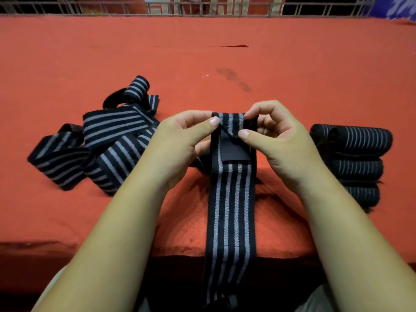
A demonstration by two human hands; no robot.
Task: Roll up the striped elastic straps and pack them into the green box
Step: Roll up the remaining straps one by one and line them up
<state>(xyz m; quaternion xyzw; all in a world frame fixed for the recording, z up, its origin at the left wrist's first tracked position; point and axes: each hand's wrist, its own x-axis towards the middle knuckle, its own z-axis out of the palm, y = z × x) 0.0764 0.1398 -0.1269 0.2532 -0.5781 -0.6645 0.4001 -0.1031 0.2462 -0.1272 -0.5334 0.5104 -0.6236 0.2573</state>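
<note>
Red-orange cloth covers the desk [225,52], stained in places. A metal railing [112,7] runs along its far edge.

Left of centre: a heap of loose straps [108,140], black with grey stripes, lying tangled and overlapping. None in the heap looks fully wound.

Right side: rolled straps [355,158] lie side by side in a row that runs toward the person, each touching the next. The count is unclear, since the nearer ones are dark.

Centre: one strap [231,199] is in work. Its long axis runs straight away from the person. The far end is held up between the hands, and the rest comes back across the desk and hangs off the near edge.

The left hand [180,140] pinches the far end's left corner and the right hand [276,136] pinches the right corner, so both are equally near. The far end is folded over toward the person.

A black hook-and-loop patch [234,147] sits just below the fold, facing up.

Fingers [211,122] on both hands are curled, with thumbs on top of the fold.

Judgement: this is the first turn of a roll. The coming move is to wind toward the body along the strap's length, keeping the edges square.

The green box is not in view, and no container shows, so nothing is packed that I can see.
</note>
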